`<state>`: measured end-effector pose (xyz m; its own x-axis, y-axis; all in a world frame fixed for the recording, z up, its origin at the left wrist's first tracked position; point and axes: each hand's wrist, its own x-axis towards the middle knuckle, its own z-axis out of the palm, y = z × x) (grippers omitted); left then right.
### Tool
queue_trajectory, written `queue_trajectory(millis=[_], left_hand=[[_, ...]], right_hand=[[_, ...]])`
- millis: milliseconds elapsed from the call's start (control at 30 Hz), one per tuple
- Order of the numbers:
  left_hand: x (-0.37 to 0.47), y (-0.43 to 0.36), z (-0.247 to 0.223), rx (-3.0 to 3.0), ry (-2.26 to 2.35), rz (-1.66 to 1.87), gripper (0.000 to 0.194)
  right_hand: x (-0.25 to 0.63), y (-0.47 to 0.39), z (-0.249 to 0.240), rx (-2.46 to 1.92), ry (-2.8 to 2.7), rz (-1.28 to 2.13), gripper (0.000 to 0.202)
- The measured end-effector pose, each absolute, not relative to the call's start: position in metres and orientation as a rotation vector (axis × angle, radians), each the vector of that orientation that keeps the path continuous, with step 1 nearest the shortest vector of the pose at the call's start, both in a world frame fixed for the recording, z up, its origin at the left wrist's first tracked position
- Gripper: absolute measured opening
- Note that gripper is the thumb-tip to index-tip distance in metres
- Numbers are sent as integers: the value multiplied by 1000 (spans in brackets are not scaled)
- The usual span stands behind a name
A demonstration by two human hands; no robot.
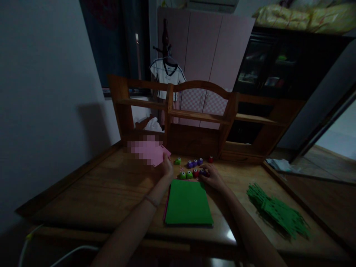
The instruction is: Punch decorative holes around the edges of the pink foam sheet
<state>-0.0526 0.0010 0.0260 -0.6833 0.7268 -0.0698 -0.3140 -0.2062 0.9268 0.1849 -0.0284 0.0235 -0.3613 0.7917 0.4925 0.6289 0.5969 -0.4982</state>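
A pink sheet of paper [157, 155], partly blurred by pixelation, is pinched in my left hand [167, 167] above the left side of the table. Small dark marks or cut-outs show at its corners. My right hand [213, 178] curves its thumb and fingers round a small dark blue piece [203, 172] at the end of the front row. Beside it sit a red piece [195, 172] and two green pieces [189, 174], each with a round white spot on top. Nearer me lies a stack of coloured paper [189, 202], green uppermost, with pink edges showing.
Behind stand several purple pieces [195, 162], another green piece [178, 161] and a red one [210, 159]. A bundle of green paper strips [275, 209] lies at the right. A wooden shelf unit [198, 116] closes the table's far edge; a white cable [75, 250] hangs front left.
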Motion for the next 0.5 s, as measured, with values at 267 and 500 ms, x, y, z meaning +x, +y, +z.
queue_trajectory(millis=[267, 500], left_hand=[[-54, 7, 20, 432, 1279, 1973, 39], [-50, 1, 25, 472, 1310, 1968, 40]], right_hand=[[185, -28, 23, -1110, -2091, 272, 29], [186, -28, 26, -1227, -1988, 183, 24]])
